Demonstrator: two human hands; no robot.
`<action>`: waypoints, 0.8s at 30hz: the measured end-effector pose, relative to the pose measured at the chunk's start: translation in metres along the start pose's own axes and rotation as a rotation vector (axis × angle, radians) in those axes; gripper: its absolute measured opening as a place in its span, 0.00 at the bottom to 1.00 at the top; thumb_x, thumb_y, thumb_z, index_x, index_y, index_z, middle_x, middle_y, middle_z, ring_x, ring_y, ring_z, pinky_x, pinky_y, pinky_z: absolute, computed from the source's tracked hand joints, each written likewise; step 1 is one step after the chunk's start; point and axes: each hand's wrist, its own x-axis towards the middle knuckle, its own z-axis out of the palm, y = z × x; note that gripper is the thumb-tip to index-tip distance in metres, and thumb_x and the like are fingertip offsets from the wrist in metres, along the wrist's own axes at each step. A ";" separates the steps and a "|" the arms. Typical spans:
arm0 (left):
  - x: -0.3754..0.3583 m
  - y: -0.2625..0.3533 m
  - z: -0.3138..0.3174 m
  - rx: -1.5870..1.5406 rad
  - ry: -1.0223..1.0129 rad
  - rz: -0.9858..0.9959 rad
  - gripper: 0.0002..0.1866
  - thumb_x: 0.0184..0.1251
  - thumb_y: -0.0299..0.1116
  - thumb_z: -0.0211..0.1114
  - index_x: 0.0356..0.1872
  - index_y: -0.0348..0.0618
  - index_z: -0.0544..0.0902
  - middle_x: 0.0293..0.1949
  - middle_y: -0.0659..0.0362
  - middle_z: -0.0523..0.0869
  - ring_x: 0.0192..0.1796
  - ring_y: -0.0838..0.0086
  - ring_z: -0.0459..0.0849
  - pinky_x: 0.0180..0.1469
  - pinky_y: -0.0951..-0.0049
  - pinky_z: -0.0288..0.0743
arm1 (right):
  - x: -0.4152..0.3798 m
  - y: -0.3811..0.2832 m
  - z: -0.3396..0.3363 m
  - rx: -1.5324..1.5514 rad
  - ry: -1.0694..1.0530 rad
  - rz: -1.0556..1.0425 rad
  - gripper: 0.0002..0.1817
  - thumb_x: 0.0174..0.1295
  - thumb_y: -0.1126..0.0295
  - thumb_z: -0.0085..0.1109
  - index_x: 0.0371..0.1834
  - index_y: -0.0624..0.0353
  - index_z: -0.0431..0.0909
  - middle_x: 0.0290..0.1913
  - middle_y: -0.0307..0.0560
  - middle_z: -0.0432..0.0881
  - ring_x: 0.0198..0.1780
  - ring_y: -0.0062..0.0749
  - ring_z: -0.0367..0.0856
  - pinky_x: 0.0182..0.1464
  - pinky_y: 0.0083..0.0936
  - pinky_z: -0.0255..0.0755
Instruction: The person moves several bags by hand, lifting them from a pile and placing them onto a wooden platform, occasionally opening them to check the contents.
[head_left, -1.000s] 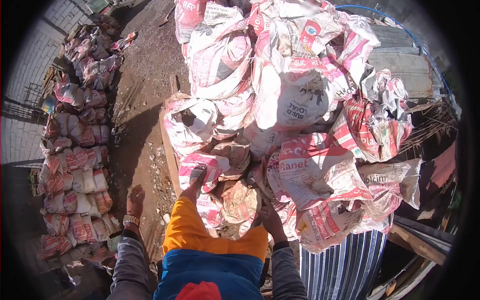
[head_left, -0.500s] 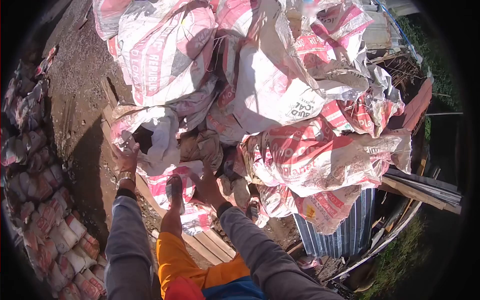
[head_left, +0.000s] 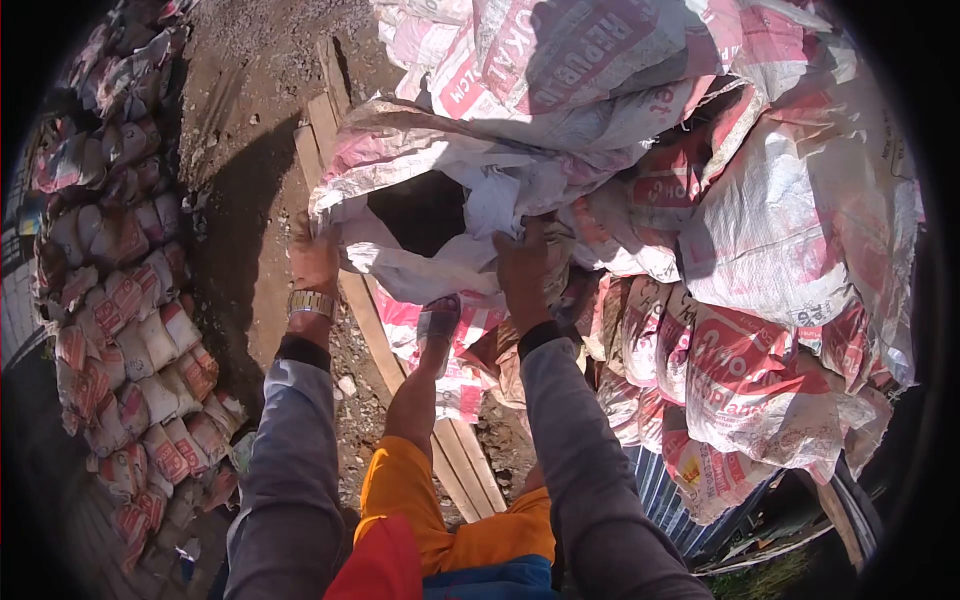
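A white and red woven sack (head_left: 400, 262) stands before me with its mouth spread wide, and dark contents or shadow show inside. My left hand (head_left: 315, 258), with a metal watch at the wrist, grips the left side of its rim. On the opposite side, my right hand (head_left: 524, 268) is closed on the rim. My sandalled foot (head_left: 438, 318) rests on a flat red and white sack (head_left: 468, 350) just below. Big filled sacks (head_left: 590, 60) with red print lean close behind the open one.
More stuffed sacks (head_left: 750, 370) are heaped on the right, above corrugated metal sheet (head_left: 700, 500). Wooden planks (head_left: 465, 470) run along the ground beneath. At the left, a long stack of small filled bags (head_left: 140, 350) lines the dirt path (head_left: 230, 180).
My right hand has moved up from near my foot to the sack's rim. The sack's mouth is now pulled wider between both hands. My view has shifted left.
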 end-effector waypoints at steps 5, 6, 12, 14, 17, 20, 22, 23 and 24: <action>0.032 0.006 -0.059 -0.627 0.116 -0.019 0.09 0.60 0.19 0.57 0.30 0.51 0.73 0.20 0.67 0.76 0.17 0.86 0.72 0.13 0.84 0.61 | -0.034 -0.105 -0.090 0.456 -0.013 0.107 0.20 0.55 0.70 0.64 0.49 0.68 0.72 0.45 0.48 0.79 0.40 0.33 0.76 0.47 0.29 0.70; 0.028 0.003 -0.057 -0.713 0.142 -0.058 0.08 0.62 0.21 0.58 0.31 0.51 0.74 0.20 0.67 0.75 0.16 0.86 0.71 0.13 0.84 0.60 | -0.043 -0.106 -0.098 0.468 -0.112 0.076 0.21 0.56 0.70 0.65 0.50 0.66 0.72 0.49 0.48 0.77 0.45 0.32 0.76 0.50 0.29 0.70; -0.004 -0.001 -0.039 -0.787 -0.393 -0.138 0.24 0.70 0.48 0.57 0.58 0.41 0.74 0.51 0.57 0.81 0.49 0.71 0.80 0.53 0.70 0.74 | -0.056 -0.027 -0.076 0.204 -0.305 -0.136 0.28 0.58 0.65 0.64 0.60 0.64 0.69 0.58 0.55 0.73 0.63 0.44 0.69 0.67 0.38 0.59; 0.021 -0.022 -0.025 -0.916 -0.458 -0.381 0.25 0.70 0.49 0.58 0.58 0.41 0.74 0.53 0.59 0.80 0.52 0.72 0.78 0.56 0.71 0.71 | -0.038 0.000 -0.058 0.094 -0.401 -0.142 0.28 0.57 0.64 0.64 0.60 0.64 0.69 0.58 0.55 0.73 0.63 0.45 0.69 0.66 0.39 0.59; 0.067 -0.032 -0.018 -0.132 -0.518 0.183 0.27 0.71 0.47 0.56 0.63 0.38 0.70 0.58 0.57 0.77 0.58 0.71 0.75 0.62 0.70 0.66 | 0.012 0.003 -0.019 0.056 -0.570 -0.160 0.29 0.57 0.63 0.64 0.60 0.64 0.68 0.59 0.55 0.73 0.62 0.46 0.69 0.66 0.39 0.60; 0.107 -0.027 0.017 -0.447 -0.421 -0.046 0.29 0.75 0.44 0.48 0.69 0.35 0.63 0.67 0.52 0.70 0.65 0.71 0.70 0.68 0.74 0.58 | 0.036 -0.020 0.029 -0.033 -0.682 -0.304 0.29 0.57 0.62 0.64 0.60 0.64 0.68 0.59 0.55 0.73 0.62 0.47 0.70 0.65 0.40 0.61; 0.130 -0.031 0.016 -0.095 -0.514 0.233 0.32 0.74 0.52 0.49 0.64 0.31 0.69 0.61 0.50 0.75 0.62 0.71 0.73 0.64 0.74 0.62 | 0.036 -0.035 0.058 -0.151 -0.716 -0.420 0.30 0.57 0.61 0.64 0.60 0.64 0.68 0.59 0.55 0.73 0.61 0.48 0.70 0.64 0.40 0.61; 0.133 -0.025 0.019 -0.127 -0.570 0.167 0.32 0.73 0.53 0.50 0.61 0.30 0.71 0.58 0.51 0.77 0.59 0.71 0.74 0.62 0.74 0.64 | 0.031 -0.041 0.069 -0.250 -0.712 -0.475 0.30 0.57 0.60 0.64 0.60 0.64 0.68 0.59 0.55 0.72 0.61 0.49 0.70 0.64 0.40 0.62; 0.130 -0.024 0.031 -0.323 -0.610 0.065 0.32 0.73 0.55 0.50 0.58 0.31 0.74 0.55 0.53 0.79 0.55 0.72 0.76 0.58 0.74 0.67 | 0.027 -0.046 0.076 -0.384 -0.699 -0.520 0.30 0.57 0.60 0.64 0.60 0.63 0.68 0.60 0.55 0.72 0.61 0.49 0.70 0.64 0.40 0.62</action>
